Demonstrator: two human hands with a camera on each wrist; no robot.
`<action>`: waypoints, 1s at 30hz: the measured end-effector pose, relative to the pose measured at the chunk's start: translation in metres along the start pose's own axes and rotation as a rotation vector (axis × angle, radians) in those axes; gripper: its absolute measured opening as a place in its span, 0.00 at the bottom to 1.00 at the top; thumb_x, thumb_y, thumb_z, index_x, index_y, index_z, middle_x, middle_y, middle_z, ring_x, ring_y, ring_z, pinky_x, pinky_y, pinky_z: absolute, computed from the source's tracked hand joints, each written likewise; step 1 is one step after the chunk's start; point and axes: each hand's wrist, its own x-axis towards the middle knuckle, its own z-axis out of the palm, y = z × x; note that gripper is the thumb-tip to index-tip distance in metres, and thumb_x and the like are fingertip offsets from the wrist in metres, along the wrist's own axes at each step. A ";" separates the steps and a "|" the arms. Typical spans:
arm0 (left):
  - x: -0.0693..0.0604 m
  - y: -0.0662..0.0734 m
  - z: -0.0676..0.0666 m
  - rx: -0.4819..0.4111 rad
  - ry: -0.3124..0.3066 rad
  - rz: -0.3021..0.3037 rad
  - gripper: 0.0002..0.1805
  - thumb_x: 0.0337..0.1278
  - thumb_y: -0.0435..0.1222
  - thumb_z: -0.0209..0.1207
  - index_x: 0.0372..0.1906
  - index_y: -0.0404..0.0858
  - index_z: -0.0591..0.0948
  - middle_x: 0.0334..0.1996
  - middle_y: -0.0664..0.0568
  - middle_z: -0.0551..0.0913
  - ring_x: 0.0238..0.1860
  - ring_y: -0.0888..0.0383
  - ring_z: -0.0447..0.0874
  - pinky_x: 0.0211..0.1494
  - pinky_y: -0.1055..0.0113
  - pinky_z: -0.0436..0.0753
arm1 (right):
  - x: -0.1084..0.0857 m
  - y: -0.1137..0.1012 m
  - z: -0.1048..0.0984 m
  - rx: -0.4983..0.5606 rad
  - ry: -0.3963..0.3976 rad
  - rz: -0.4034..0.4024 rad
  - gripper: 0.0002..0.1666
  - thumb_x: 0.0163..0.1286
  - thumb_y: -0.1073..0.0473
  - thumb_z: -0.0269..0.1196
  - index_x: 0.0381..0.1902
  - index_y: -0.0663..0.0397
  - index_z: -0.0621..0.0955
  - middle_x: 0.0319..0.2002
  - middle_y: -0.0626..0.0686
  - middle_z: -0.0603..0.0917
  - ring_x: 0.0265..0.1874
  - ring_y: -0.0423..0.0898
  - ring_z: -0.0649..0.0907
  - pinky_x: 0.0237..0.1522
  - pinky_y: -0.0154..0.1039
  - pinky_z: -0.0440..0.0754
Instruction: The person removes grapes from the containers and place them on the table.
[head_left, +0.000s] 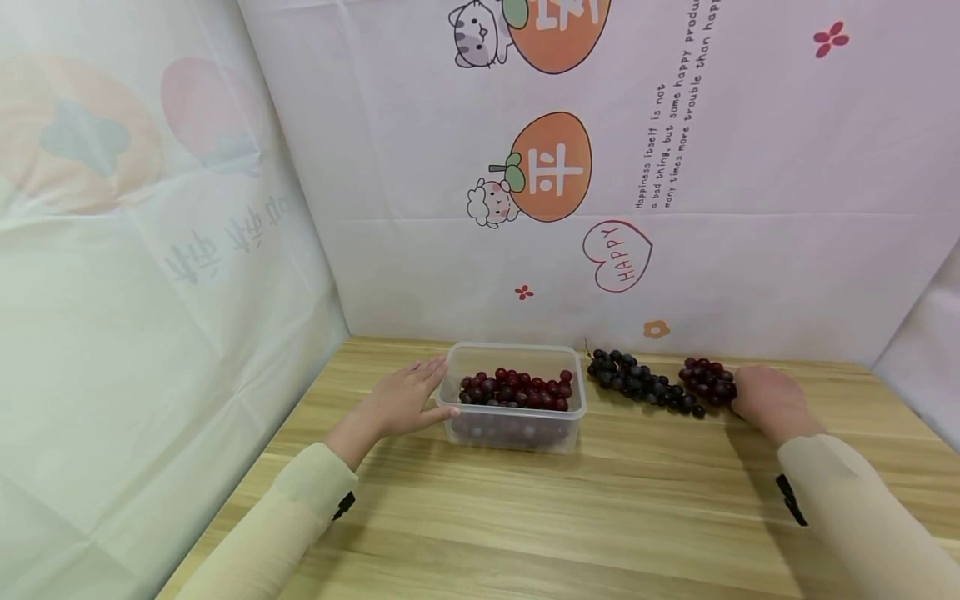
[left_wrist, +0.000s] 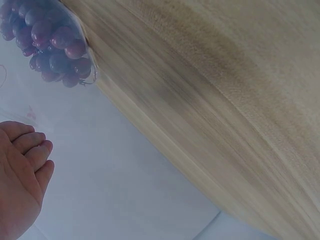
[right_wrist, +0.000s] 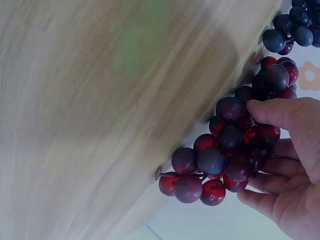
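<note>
A clear plastic box [head_left: 511, 433] stands on the table, with dark red grapes [head_left: 517, 390] inside. My left hand [head_left: 397, 402] rests against the box's left side, its fingers extended and the thumb at the front rim. Grapes [left_wrist: 50, 42] show blurred through the box wall in the left wrist view. To the right, my right hand [head_left: 772, 402] holds a bunch of red grapes [head_left: 707, 382] near the tabletop. The right wrist view shows its thumb on one side of the bunch [right_wrist: 230, 140] and its fingers on the other.
A bunch of black grapes [head_left: 645, 383] lies between the box and the red bunch, by the back edge of the wooden table [head_left: 525, 517]. Behind it hangs a white printed cloth [head_left: 420, 250]. Another white cloth [head_left: 150, 358] covers the left side.
</note>
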 end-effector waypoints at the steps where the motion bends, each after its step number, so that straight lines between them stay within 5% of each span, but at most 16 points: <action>1: 0.000 0.000 0.000 -0.001 0.000 -0.001 0.48 0.67 0.64 0.43 0.74 0.29 0.55 0.74 0.39 0.53 0.73 0.44 0.54 0.75 0.54 0.54 | 0.000 0.001 0.000 -0.001 -0.003 -0.001 0.09 0.55 0.72 0.59 0.19 0.59 0.73 0.22 0.59 0.78 0.20 0.51 0.75 0.19 0.45 0.72; 8: 0.000 0.000 0.001 0.004 -0.009 -0.010 0.48 0.67 0.64 0.42 0.75 0.29 0.54 0.75 0.41 0.52 0.73 0.45 0.53 0.75 0.54 0.53 | 0.000 0.005 -0.001 0.010 -0.030 0.020 0.09 0.57 0.70 0.59 0.20 0.59 0.74 0.25 0.63 0.79 0.22 0.53 0.74 0.20 0.46 0.71; 20: 0.000 0.001 -0.001 -0.003 -0.015 -0.018 0.48 0.67 0.64 0.42 0.75 0.29 0.54 0.75 0.41 0.51 0.73 0.44 0.53 0.75 0.54 0.53 | -0.005 0.000 -0.010 0.019 0.006 -0.013 0.13 0.54 0.71 0.59 0.16 0.55 0.70 0.19 0.53 0.73 0.19 0.49 0.69 0.21 0.44 0.70; 30: 0.000 0.001 -0.001 0.000 -0.013 -0.018 0.48 0.67 0.64 0.42 0.75 0.29 0.54 0.75 0.41 0.52 0.73 0.44 0.53 0.75 0.54 0.53 | -0.005 -0.011 -0.035 0.018 -0.006 -0.020 0.11 0.61 0.68 0.62 0.21 0.61 0.72 0.20 0.55 0.74 0.20 0.50 0.71 0.21 0.45 0.69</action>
